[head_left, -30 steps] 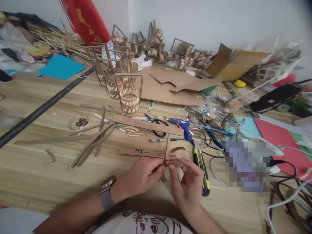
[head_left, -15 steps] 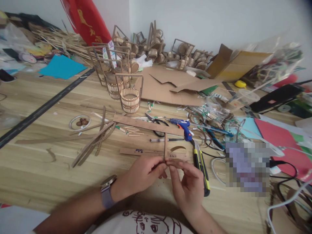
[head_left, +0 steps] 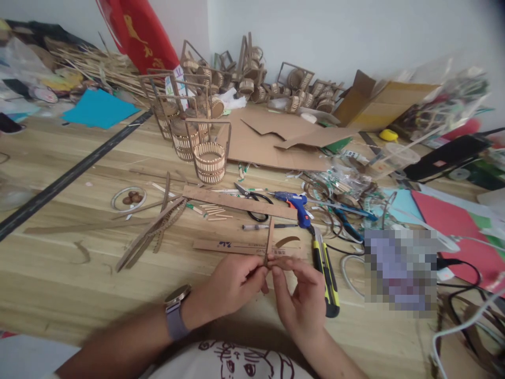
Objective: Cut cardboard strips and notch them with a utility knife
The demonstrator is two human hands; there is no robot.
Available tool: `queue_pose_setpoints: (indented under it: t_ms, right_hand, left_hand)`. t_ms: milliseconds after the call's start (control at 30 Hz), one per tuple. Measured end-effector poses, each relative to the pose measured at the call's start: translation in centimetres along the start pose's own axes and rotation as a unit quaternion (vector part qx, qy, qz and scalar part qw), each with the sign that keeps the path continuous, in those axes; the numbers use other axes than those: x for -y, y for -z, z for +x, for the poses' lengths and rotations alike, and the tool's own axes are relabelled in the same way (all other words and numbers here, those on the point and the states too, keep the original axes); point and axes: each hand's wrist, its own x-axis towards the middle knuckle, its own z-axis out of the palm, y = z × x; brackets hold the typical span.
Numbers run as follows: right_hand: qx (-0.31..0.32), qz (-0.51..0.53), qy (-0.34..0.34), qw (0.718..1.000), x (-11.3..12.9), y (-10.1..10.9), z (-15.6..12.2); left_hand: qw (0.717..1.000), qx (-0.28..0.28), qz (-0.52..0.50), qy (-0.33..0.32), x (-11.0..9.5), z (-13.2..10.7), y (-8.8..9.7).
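Both hands meet over the near part of the table around a narrow brown cardboard strip point(head_left: 270, 235). My left hand point(head_left: 232, 284), with a watch on its wrist, is closed and pinches the strip's lower end between thumb and fingers. Thumb and fingertips of my right hand point(head_left: 302, 292) press together at the same spot; the strip's end is mostly hidden there. Just beyond lie a printed cardboard strip point(head_left: 229, 246), a short curved brown piece point(head_left: 288, 241) and a pen point(head_left: 252, 227). A yellow and black utility knife point(head_left: 330, 276) lies right beside my right hand.
Scissors point(head_left: 256, 205), a blue glue gun point(head_left: 294, 202) and a long cardboard strip point(head_left: 240, 202) lie farther back. Small wooden-slat buckets point(head_left: 209, 163) stand behind them. Brown strips point(head_left: 152, 237) are piled at left, near a tape ring point(head_left: 114, 200). Cables and red paper point(head_left: 453, 226) occupy the right.
The upright strip has tilted slightly, its top leaning a little to the right. Both hands have shifted only slightly and keep their pinch.
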Motion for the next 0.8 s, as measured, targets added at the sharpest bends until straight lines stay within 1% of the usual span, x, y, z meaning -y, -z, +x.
queue_pose_setpoints:
  t_ms: [100, 200, 367, 533, 600, 633, 733, 800]
  right_hand:
    - [-0.027, 0.054, -0.043, 0.997, 0.4, -0.1, 0.3]
    - [-0.040, 0.132, -0.095, 0.986, 1.2, -0.2, 1.1]
    - [-0.022, 0.201, -0.146, 0.968, 1.7, 0.0, 2.1]
    - [-0.004, 0.234, -0.185, 0.954, 1.0, 0.6, 2.4]
    - [0.003, 0.228, -0.184, 0.956, 1.0, 0.6, 2.3]
    - [-0.001, 0.218, -0.174, 0.960, 1.0, 0.5, 2.2]
    - [-0.032, 0.170, -0.114, 0.978, 1.1, 0.2, 1.5]
    - [-0.038, 0.131, -0.066, 0.988, 1.0, 0.1, 1.0]
  left_hand:
    - [1.000, 0.001, 0.009, -0.015, 0.0, 0.0, 0.1]
    - [0.999, 0.014, 0.019, -0.035, 0.0, 0.1, 0.3]
    - [0.998, 0.025, 0.014, -0.050, 0.4, 0.3, 0.7]
    - [0.994, 0.070, 0.010, -0.078, 0.6, 0.5, 1.2]
    - [0.995, 0.074, 0.005, -0.066, 0.5, 0.5, 1.3]
    - [0.996, 0.067, 0.004, -0.051, 0.3, 0.5, 1.3]
    - [0.999, 0.034, -0.006, -0.007, 0.0, 0.5, 1.1]
    - [1.000, 0.022, -0.015, 0.004, -0.1, 0.5, 0.9]
